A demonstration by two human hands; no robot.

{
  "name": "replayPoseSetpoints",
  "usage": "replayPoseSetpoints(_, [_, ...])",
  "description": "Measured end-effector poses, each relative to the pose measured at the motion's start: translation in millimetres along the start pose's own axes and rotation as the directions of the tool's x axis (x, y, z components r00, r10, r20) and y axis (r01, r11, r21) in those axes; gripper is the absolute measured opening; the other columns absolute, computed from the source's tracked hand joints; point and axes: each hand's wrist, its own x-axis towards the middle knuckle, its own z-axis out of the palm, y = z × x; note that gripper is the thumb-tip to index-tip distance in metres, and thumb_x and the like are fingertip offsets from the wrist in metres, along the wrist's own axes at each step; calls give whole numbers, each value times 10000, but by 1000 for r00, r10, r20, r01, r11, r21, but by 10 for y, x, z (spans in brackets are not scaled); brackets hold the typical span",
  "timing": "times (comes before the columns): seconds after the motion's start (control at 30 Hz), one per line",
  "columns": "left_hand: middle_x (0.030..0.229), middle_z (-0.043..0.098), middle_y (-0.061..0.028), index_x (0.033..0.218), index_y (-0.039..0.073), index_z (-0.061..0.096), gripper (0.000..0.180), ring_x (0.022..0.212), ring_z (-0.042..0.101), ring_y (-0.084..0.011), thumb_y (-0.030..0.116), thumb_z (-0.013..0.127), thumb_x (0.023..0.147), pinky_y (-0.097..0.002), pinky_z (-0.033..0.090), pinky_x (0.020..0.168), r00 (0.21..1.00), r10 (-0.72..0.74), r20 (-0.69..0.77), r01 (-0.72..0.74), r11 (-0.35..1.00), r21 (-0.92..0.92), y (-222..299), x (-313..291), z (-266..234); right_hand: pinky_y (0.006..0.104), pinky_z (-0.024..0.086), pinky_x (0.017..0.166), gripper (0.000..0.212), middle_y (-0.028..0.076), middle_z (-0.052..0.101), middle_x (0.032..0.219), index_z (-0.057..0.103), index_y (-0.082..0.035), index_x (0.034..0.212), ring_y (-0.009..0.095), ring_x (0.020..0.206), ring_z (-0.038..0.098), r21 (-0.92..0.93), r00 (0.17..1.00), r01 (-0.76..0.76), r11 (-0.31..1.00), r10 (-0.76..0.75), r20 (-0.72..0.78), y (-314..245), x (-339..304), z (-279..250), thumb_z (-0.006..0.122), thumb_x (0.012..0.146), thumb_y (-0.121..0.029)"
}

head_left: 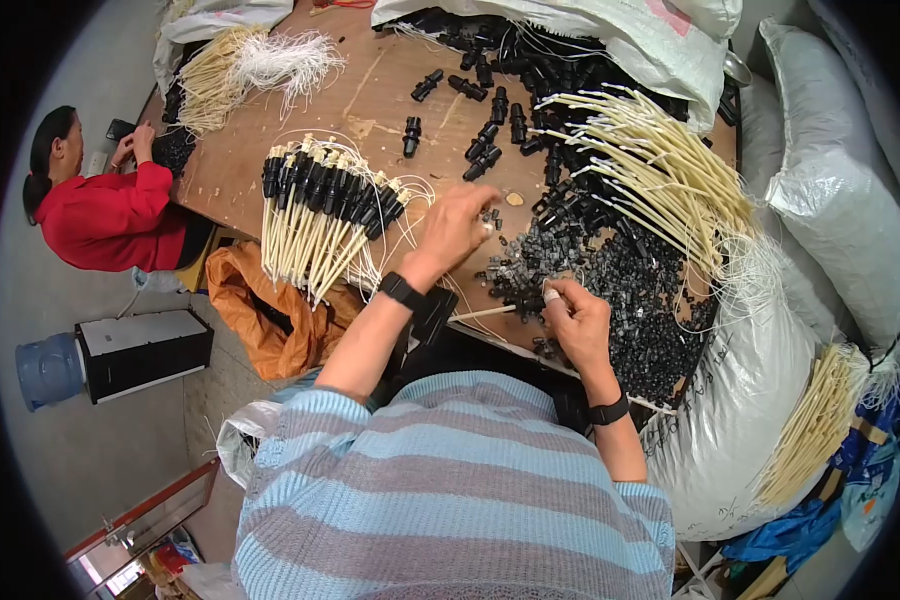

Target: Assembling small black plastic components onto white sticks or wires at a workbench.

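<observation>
My left hand is over the table, thumb and fingertips apart and arched around a few small dark pieces. Whether it touches them is unclear. At the near edge of a heap of small black and grey plastic pieces, my right hand is closed in a pinch, with white tape round one digit. What it pinches is too small to make out. A thin cream rod lies near the table edge between my hands. Left of my left hand, a bundle of cream rods carries black sockets and white strings.
Loose black sockets lie beyond the heap. More cream rods rest at the right, others with white strings at the far left. White sacks crowd the right side. A person in red sits at the table's left end.
</observation>
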Motion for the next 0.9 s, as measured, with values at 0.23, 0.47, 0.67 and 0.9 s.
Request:
replayPoseSetpoints(0.23, [803, 618, -111, 1016, 21, 636, 355, 733, 620, -239, -41, 665, 668, -339, 502, 665, 992, -104, 75, 104, 995, 14, -178, -51, -23, 234, 373, 491, 118, -6, 538, 563, 684, -14, 921, 37, 534, 463, 89, 993, -68, 994, 76, -93, 1, -24, -77, 627, 858, -96])
replayPoseSetpoints(0.47, [812, 637, -106, 1051, 13, 629, 387, 727, 628, -240, -48, 671, 672, -327, 510, 672, 993, -118, -15, 119, 987, 109, 36, -94, -151, 219, 264, 473, 112, -98, 421, 581, 686, -7, 919, 6, 534, 337, 236, 975, -194, 952, 214, -59, 123, 65, -86, 621, 884, -91])
replayPoseSetpoints(0.67, [823, 643, -124, 949, 52, 703, 270, 720, 635, -248, -20, 650, 694, -327, 508, 644, 978, -205, 47, 206, 978, -22, -62, -51, 51, 211, 251, 473, 127, -101, 438, 576, 667, -6, 867, 2, 521, 329, 306, 964, -220, 926, 255, -80, 122, 92, -77, 616, 911, -114])
replayPoseSetpoints(0.9, [785, 590, -40, 850, -2, 602, 145, 691, 567, -137, -58, 630, 719, -257, 460, 628, 988, -100, 116, 144, 865, -480, 746, -207, 217, 234, 286, 458, 147, -76, 463, 544, 671, -6, 814, 17, 503, 377, 165, 962, -208, 964, 233, -143, 36, 169, 58, 669, 870, -142])
